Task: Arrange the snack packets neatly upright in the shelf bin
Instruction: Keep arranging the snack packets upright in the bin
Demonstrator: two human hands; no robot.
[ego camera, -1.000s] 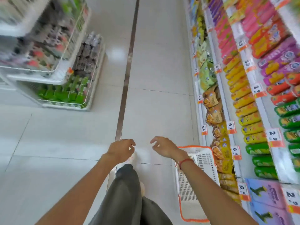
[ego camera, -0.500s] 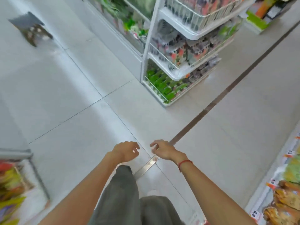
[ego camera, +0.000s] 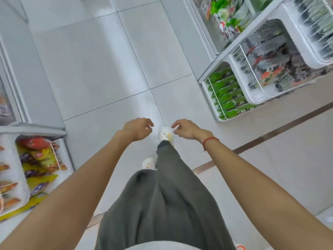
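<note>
Bare, loosely curled and holding nothing, left hand (ego camera: 137,128) and right hand (ego camera: 186,128), out in front above white floor tile (ego camera: 100,69) and well apart from any stock. Risk as judged: a fast grab could topple soft packets or skew the row. Down to the left of the left hand, yellow and red snack packets (ego camera: 38,159) slumped unevenly behind a wire-fronted shelf bin (ego camera: 55,156); up to the right of the right hand, green packets (ego camera: 227,92) standing tidy in a wire bin (ego camera: 211,98).
</note>
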